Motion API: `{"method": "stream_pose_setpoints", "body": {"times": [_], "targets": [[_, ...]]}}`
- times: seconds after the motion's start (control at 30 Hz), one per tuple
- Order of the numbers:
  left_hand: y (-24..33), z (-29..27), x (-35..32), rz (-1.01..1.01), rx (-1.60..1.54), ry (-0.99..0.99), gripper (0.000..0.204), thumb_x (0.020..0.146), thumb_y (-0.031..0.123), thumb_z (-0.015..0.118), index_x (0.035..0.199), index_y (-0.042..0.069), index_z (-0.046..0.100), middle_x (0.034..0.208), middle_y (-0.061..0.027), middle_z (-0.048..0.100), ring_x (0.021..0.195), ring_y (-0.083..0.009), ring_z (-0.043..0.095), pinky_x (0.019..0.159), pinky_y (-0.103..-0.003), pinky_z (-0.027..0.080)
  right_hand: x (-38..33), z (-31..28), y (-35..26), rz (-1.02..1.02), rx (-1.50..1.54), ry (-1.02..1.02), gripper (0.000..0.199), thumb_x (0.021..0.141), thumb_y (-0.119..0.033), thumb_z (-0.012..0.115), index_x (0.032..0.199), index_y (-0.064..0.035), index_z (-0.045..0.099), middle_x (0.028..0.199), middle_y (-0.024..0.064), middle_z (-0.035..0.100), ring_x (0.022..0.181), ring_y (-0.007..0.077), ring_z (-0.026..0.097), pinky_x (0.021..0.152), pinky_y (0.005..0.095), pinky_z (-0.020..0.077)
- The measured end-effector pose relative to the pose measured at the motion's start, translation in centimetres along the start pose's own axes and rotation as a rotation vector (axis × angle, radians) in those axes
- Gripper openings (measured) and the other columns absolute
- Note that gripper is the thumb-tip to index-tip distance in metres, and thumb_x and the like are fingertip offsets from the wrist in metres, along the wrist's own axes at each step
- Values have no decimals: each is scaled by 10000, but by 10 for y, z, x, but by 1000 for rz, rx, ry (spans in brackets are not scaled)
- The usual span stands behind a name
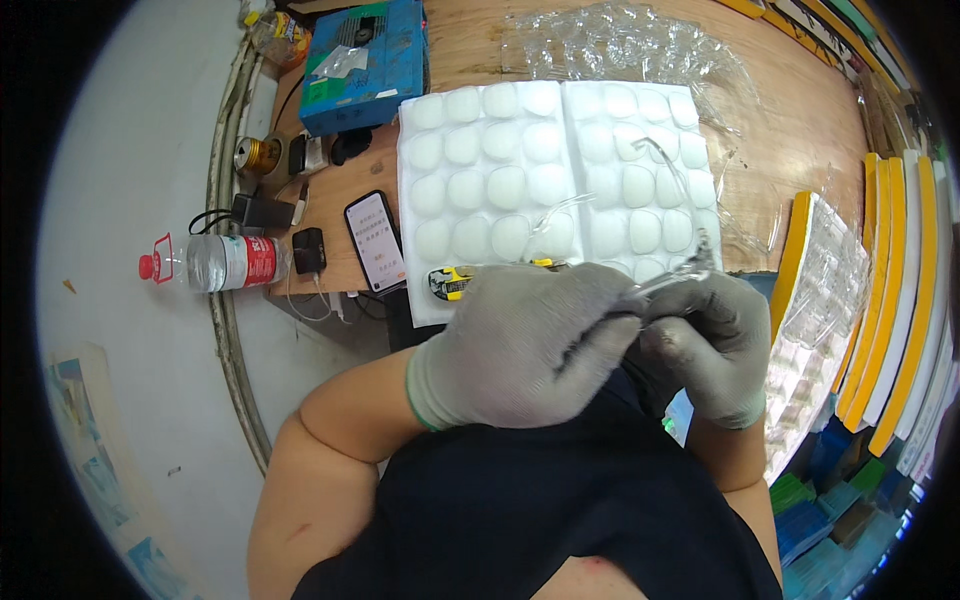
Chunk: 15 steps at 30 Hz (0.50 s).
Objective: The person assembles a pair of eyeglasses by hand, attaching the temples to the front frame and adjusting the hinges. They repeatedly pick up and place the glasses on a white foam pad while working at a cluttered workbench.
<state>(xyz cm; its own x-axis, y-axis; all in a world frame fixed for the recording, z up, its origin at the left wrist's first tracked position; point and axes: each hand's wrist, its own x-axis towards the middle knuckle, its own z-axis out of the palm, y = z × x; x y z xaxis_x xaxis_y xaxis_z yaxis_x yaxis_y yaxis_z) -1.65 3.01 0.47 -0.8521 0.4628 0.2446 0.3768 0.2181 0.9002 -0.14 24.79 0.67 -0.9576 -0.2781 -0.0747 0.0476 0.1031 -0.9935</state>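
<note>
Both my hands wear grey knit gloves and meet in front of my chest, over the near edge of a white padded sheet (555, 160). The fingertips of my left hand (530, 345) are pinched together on a thin clear plastic piece (690, 268). My right hand (715, 340), curled beside it, grips the same piece, whose clear end stands up above the fingers. Its full shape is hard to make out. Rows of rounded white pads cover the sheet. A yellow-and-black tool (450, 283) lies on the sheet, partly hidden behind my left hand.
Clear plastic pieces (620, 45) lie heaped at the table's far side. A phone (376, 240), blue box (362, 75), black adapter (309, 250) and large plastic bottle (225, 262) are at the left. On the right, a yellow-edged tray (793, 260) holds clear pieces beside stacked yellow-and-white boards (895, 300).
</note>
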Motion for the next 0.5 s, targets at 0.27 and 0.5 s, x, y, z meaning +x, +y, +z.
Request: {"method": "stream_pose_setpoints", "body": {"times": [0.27, 0.5], "targets": [[4, 7, 10, -17, 291, 26, 122, 853, 67, 689, 934, -21, 668, 669, -144, 639, 526, -281, 635, 522, -358, 498, 8, 12, 7, -44, 20, 124, 160, 905, -128, 707, 935, 24, 670, 738, 31, 658, 655, 78, 586, 611, 222, 474], [-32, -16, 3, -4, 109, -239, 237, 891, 207, 665, 964, -14, 710, 718, -162, 676, 633, -310, 675, 624, -378, 540, 13, -16, 8, -465, -628, -131, 270, 680, -166, 841, 870, -71, 675, 916, 131, 639, 938, 289, 656, 1019, 478, 477]]}}
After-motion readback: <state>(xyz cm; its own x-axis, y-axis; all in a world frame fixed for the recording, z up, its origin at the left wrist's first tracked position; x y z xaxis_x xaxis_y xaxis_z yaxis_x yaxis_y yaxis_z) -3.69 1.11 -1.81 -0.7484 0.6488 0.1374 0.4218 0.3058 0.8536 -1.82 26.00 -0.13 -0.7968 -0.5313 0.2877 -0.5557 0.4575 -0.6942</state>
